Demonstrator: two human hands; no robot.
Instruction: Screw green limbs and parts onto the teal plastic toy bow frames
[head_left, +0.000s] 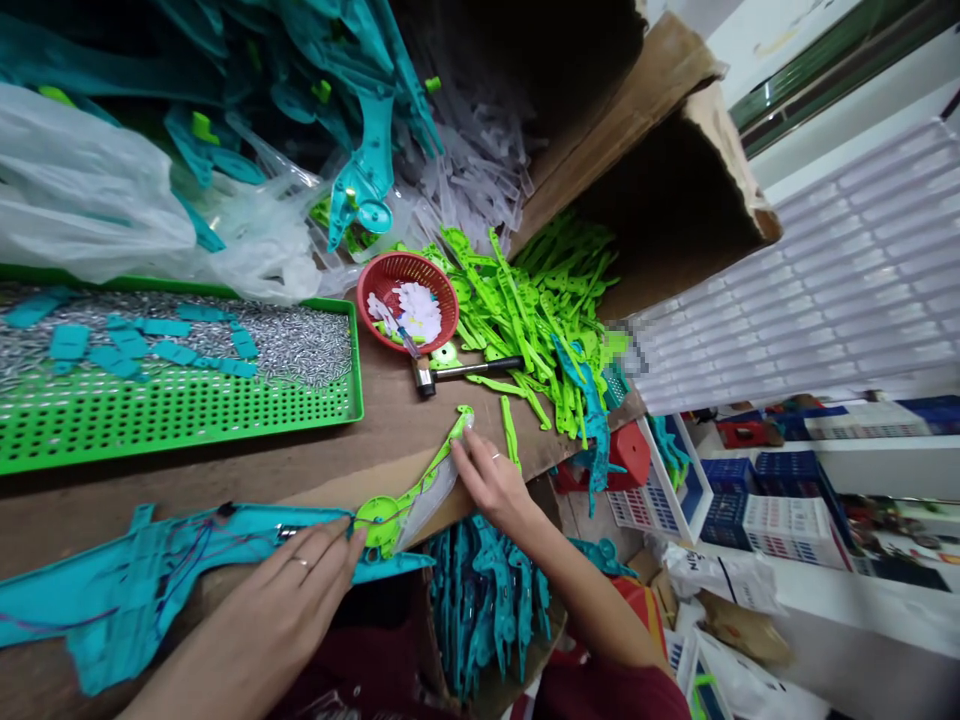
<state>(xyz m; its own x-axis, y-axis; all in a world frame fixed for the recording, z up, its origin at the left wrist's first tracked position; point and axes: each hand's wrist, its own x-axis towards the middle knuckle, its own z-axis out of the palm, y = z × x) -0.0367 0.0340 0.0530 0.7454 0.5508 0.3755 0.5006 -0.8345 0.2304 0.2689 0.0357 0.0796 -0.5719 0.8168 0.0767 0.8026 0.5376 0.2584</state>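
A turquoise plastic shell half [135, 570] with thin red and dark wires lies along the table's front edge. My left hand [319, 575] is closed over its right end, fingertips beside a bright green plastic part [379, 518] with a round cup; the thumb is hidden. The green part's narrow arm runs up to the right, along a translucent white plastic strip [427, 503]. My right hand [491, 480] has its fingertips closed at the upper end of this arm and strip. What the left fingertips pinch is partly covered.
A green perforated tray [187, 430] holds many screws and turquoise pieces. Behind the work are a red basket [367, 290] of white pieces, a hammer [469, 370] and a heap of green parts [525, 330]. Turquoise shells [487, 600] fill a box below the edge.
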